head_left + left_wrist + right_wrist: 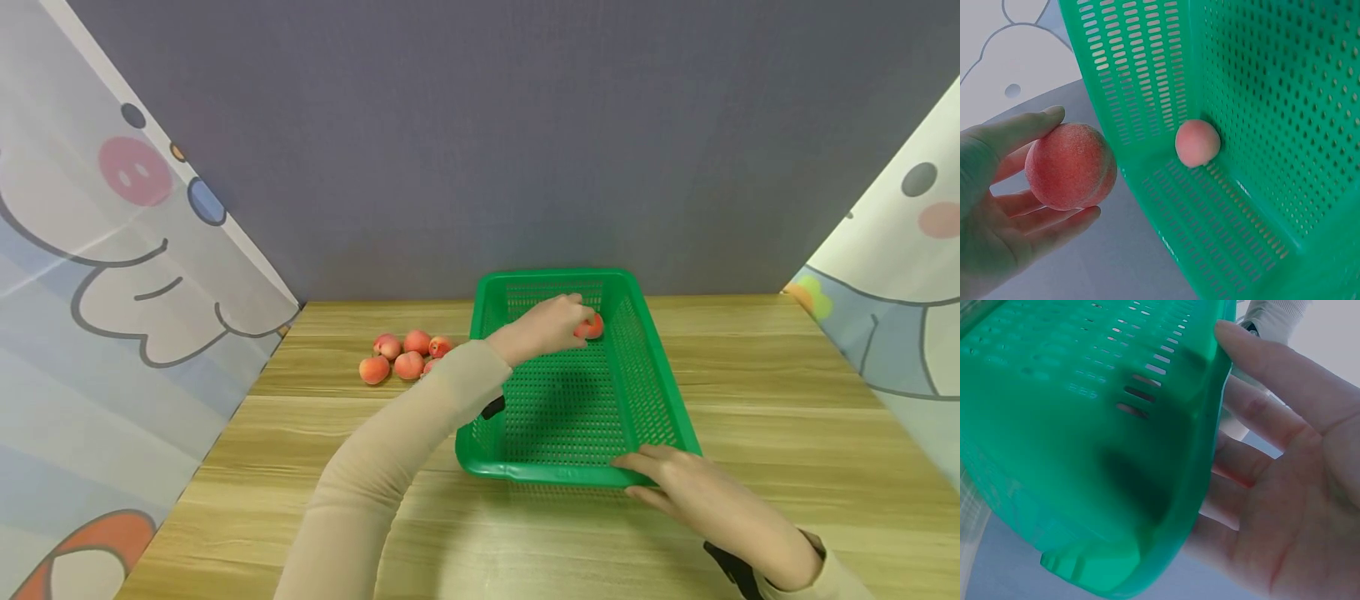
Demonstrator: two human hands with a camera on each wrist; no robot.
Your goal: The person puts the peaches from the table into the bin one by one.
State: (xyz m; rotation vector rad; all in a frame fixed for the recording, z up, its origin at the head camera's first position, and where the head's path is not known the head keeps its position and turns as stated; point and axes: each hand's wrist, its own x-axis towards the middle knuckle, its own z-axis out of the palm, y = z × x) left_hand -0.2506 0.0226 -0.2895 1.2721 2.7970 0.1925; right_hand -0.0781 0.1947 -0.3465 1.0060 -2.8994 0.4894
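A reddish peach (1072,165) is held between the thumb and fingers of my left hand (1007,194), which in the head view reaches over the far part of the green basket (577,477). Inside the basket, a paler peach (1198,143) rests in a corner. By my left fingertips in the head view a peach (594,326) shows; which of the two it is, I cannot tell. My right hand (678,483) grips the basket's near rim at the right corner, the thumb outside and the fingers over the edge.
Several peaches (408,365) lie grouped on the wooden table (300,425) left of the basket, one partly hidden by my left sleeve (390,467). A grey wall (480,150) stands behind the table, with cartoon-printed sheets (112,275) at both sides.
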